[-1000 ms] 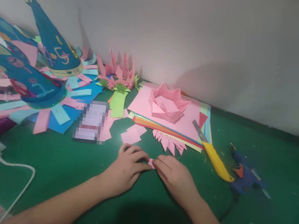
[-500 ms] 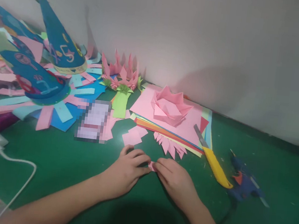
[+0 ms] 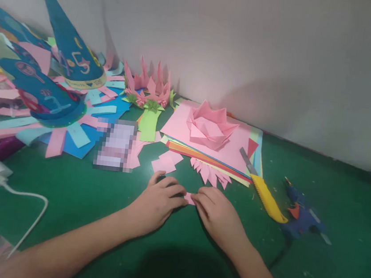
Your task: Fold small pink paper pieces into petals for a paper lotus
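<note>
A small piece of pink paper lies between my two hands at the middle of the green table. My left hand pinches its left end, the fingers bent and closed. At its right end, the fingertips of my right hand press together on it. Just beyond the hands are loose pink paper squares and a row of folded, pointed pink paper pieces. A large pink paper flower sits on a stack of coloured sheets farther back.
To the right lie a yellow-handled cutter with its blade out and a blue glue gun. Blue cone hats, a pink paper crown and a blurred-out phone stand or lie left. A white cable crosses the near left.
The view has tipped slightly, so everything sits a little higher. Slightly more of the pink paper shows between my fingers. Both hands keep hold of it.
</note>
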`<state>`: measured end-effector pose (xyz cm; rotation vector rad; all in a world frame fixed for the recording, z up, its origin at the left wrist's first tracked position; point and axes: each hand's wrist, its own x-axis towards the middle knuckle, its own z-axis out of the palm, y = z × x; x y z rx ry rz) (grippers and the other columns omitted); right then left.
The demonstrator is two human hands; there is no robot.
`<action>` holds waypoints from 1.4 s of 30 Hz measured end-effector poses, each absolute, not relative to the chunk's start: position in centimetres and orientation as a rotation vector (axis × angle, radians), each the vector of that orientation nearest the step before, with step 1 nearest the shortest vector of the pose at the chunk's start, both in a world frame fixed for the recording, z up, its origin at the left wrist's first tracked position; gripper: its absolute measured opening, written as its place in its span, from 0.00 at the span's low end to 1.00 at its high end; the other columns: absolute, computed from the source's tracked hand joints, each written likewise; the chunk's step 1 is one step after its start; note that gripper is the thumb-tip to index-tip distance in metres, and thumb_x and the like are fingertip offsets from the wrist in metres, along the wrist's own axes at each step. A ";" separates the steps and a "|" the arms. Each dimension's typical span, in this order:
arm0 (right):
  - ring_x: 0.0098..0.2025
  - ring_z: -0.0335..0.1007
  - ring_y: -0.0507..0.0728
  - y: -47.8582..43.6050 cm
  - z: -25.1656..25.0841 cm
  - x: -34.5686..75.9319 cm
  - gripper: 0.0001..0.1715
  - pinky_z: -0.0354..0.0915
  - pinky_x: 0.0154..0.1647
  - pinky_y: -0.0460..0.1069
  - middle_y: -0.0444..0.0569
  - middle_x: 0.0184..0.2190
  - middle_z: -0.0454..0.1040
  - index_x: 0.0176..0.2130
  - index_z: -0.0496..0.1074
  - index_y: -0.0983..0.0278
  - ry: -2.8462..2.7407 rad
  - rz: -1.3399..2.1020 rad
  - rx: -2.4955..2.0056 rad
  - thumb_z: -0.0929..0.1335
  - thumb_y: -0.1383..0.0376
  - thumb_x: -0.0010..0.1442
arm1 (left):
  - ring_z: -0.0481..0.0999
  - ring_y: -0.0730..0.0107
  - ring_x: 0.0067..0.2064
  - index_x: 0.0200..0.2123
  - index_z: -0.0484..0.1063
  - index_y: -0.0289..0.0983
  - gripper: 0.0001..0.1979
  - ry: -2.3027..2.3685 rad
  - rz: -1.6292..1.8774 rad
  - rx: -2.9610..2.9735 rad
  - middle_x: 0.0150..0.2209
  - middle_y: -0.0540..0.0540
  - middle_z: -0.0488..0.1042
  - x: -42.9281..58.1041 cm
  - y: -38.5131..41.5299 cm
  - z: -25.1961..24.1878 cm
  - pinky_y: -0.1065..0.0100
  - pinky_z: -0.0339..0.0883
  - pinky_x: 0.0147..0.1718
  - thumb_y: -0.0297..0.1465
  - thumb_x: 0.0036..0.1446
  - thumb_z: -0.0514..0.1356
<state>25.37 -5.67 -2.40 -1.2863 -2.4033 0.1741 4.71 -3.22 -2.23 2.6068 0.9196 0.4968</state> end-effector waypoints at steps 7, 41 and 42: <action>0.34 0.63 0.57 -5.9 -1.7 25.9 0.14 0.62 0.35 0.52 0.51 0.30 0.68 0.33 0.71 0.65 -2.468 0.171 -1.336 0.59 0.70 0.64 | 0.68 0.68 0.46 0.38 0.74 0.42 0.12 0.834 0.510 2.648 0.40 0.50 0.74 5.1 -2.4 -1.8 0.54 0.39 0.58 0.27 0.62 0.50; 0.34 0.66 0.55 -5.9 -2.8 24.6 0.06 0.63 0.36 0.50 0.48 0.29 0.71 0.32 0.69 0.63 -2.186 0.422 -1.283 0.64 0.69 0.61 | 0.67 0.69 0.46 0.39 0.69 0.39 0.14 0.734 0.482 2.476 0.38 0.49 0.75 4.8 -1.3 -1.5 0.56 0.47 0.56 0.19 0.57 0.49; 0.34 0.66 0.54 -5.9 -2.8 24.5 0.07 0.63 0.35 0.49 0.47 0.28 0.70 0.31 0.69 0.63 -2.157 0.443 -1.309 0.64 0.69 0.60 | 0.68 0.69 0.45 0.38 0.69 0.38 0.11 0.776 0.508 2.437 0.37 0.49 0.74 5.0 -1.3 -1.6 0.58 0.50 0.54 0.21 0.57 0.50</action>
